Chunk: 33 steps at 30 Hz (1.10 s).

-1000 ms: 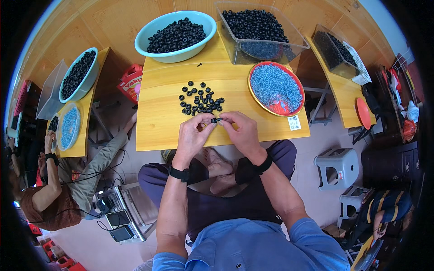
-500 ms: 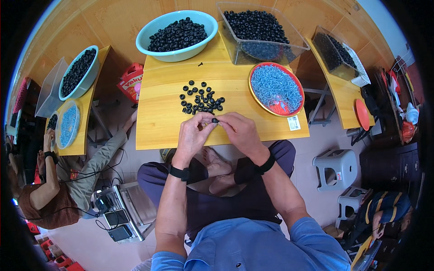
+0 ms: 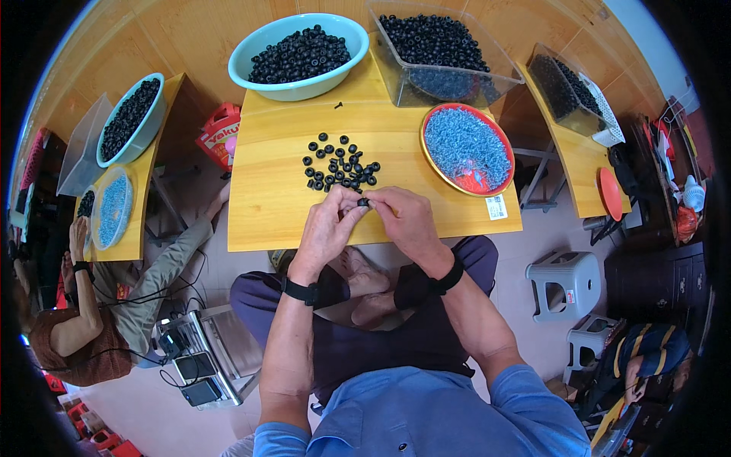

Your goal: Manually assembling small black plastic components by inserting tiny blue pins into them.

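Just over the table's front edge, both my hands meet at a small black ring-shaped part (image 3: 363, 202). My left hand (image 3: 329, 225) pinches it between thumb and forefinger. My right hand (image 3: 407, 225) is closed against its right side, fingertips pressed together; whether a tiny piece sits between them is too small to tell. Beyond my fingers lies a loose cluster of black ring-shaped parts (image 3: 339, 152), with a few thin dark pieces among them. To the right, a round red tray (image 3: 474, 181) with a gold rim holds a heap of small translucent blue pieces (image 3: 466, 143).
A light-blue basin (image 3: 251, 87) and a clear plastic bin (image 3: 499, 75), both full of black parts, stand at the back of the yellow table (image 3: 274, 221). A co-worker (image 3: 80, 327) sits at a left table. Grey stools (image 3: 565, 282) stand at right, a metal-framed stand (image 3: 209, 358) at left.
The black part has turned slightly between my fingertips, and my hands have shifted only a little. The things on the table are as they were.
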Available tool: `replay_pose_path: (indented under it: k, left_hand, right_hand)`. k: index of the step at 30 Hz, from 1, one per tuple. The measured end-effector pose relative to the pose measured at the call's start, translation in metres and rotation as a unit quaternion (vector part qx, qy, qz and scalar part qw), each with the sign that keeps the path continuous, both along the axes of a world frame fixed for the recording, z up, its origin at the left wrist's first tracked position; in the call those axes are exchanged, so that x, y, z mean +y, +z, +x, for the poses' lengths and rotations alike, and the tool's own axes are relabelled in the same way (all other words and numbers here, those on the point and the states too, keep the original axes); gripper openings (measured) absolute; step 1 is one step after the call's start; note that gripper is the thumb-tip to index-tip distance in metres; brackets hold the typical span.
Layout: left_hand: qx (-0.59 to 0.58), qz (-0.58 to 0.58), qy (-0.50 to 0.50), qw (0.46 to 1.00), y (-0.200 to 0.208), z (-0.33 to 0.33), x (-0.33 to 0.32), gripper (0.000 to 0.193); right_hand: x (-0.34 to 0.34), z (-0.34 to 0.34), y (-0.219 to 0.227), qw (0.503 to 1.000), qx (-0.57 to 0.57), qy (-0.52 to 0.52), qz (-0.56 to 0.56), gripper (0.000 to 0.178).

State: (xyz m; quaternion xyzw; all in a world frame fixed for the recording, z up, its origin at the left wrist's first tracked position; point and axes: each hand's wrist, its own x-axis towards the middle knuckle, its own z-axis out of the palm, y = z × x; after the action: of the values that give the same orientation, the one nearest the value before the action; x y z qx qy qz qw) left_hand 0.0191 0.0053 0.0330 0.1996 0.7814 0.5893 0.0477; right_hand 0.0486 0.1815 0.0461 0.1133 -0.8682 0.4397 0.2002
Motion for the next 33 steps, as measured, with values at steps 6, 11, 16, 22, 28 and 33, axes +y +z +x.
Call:
replay_pose_path:
  k: [6, 11, 16, 22, 28, 33]
  left_hand:
    - [-0.021, 0.014, -0.005, 1.000, 0.002, -0.001, 0.000, 0.015]
    - [-0.062, 0.069, -0.021, 0.995, -0.005, -0.004, -0.003, 0.012]
    - [-0.074, 0.081, 0.002, 0.994, -0.007, -0.005, 0.002, 0.015]
    - [-0.092, 0.109, 0.024, 0.990, -0.012, -0.008, 0.004, 0.012]
    - [-0.056, 0.037, 0.014, 0.998, -0.005, -0.006, 0.001, 0.014]
    - [0.001, -0.030, 0.031, 0.999, 0.004, 0.003, 0.004, 0.021]
  right_hand:
    - [-0.001, -0.001, 0.001, 1.000, 0.013, -0.010, 0.025, 0.012]
    - [-0.004, -0.006, 0.005, 0.995, -0.084, 0.006, -0.062, 0.015]
    - [-0.006, -0.009, 0.011, 0.991, -0.127, 0.002, -0.037, 0.016]
    - [-0.015, 0.000, -0.001, 1.000, -0.011, 0.017, -0.019, 0.021]
    - [-0.011, 0.001, 0.001, 0.999, -0.022, -0.002, -0.038, 0.019]
    - [-0.005, -0.005, -0.005, 0.996, -0.062, -0.014, -0.062, 0.017]
